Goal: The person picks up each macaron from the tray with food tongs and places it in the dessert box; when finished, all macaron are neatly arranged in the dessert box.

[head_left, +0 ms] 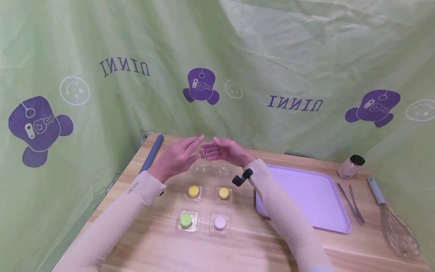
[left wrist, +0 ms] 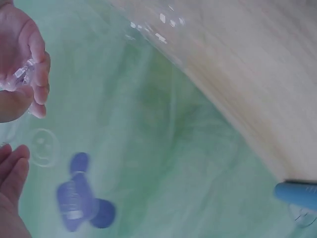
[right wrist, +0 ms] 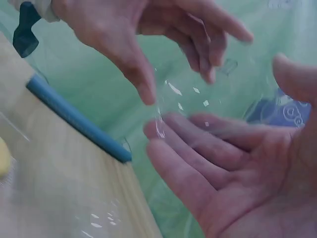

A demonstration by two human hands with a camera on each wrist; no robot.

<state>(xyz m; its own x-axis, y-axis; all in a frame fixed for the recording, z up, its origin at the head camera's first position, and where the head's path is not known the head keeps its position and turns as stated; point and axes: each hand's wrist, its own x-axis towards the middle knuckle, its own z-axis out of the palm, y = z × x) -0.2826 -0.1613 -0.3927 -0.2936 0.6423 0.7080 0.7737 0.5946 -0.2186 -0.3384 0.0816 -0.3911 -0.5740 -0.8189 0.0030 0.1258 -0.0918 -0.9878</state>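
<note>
Both hands are raised over the far edge of the table, around a clear plastic dome lid point(right wrist: 185, 101). My left hand point(head_left: 176, 156) holds the lid between thumb and fingers. The right hand point(head_left: 229, 151) faces it palm inward, its fingers point(right wrist: 198, 153) straight and overlapping the lid's lower edge. Two more clear domes, a left one point(head_left: 200, 166) and a right one point(head_left: 223, 169), sit below the hands. Nearer are two yellow macarons point(head_left: 193, 191) point(head_left: 224, 193), a green macaron point(head_left: 185, 220) and a pale pink macaron point(head_left: 220, 222), each in a clear square plastic base.
A lilac tray point(head_left: 306, 196) lies to the right, partly behind the right forearm. Beyond it are a jar with a black lid point(head_left: 351, 166), metal tongs point(head_left: 353, 206) and a whisk point(head_left: 394, 223). A blue rod point(head_left: 152, 153) lies along the left edge; a green curtain point(head_left: 238, 45) hangs behind.
</note>
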